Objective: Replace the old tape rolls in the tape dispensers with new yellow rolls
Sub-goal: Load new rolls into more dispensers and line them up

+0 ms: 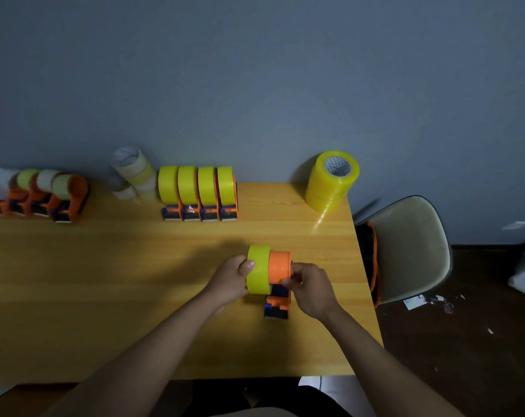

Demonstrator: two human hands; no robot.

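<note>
Head view showed, just right of the frame's centre, a yellow tape roll (258, 269) held against the orange hub of a tape dispenser (278, 284) standing on the wooden worktop (104, 266). The left hand (231, 281) had its grip curled round the roll's outer face, thumb on the rim. The right hand (310, 285) pinched the dispenser's orange drum from the right side.

A full roll looked fairly heavy, stiff across its width and smooth on the wound face, so the rim and side faces seemed the safer places to hold; the dispenser's plastic frame probably wanted steadying at the drum.

Four refilled dispensers (198, 192) stood in a row at upper centre, three dispensers with old rolls (41, 192) at upper left, and a stack of new yellow rolls (332, 183) at upper right.
</note>
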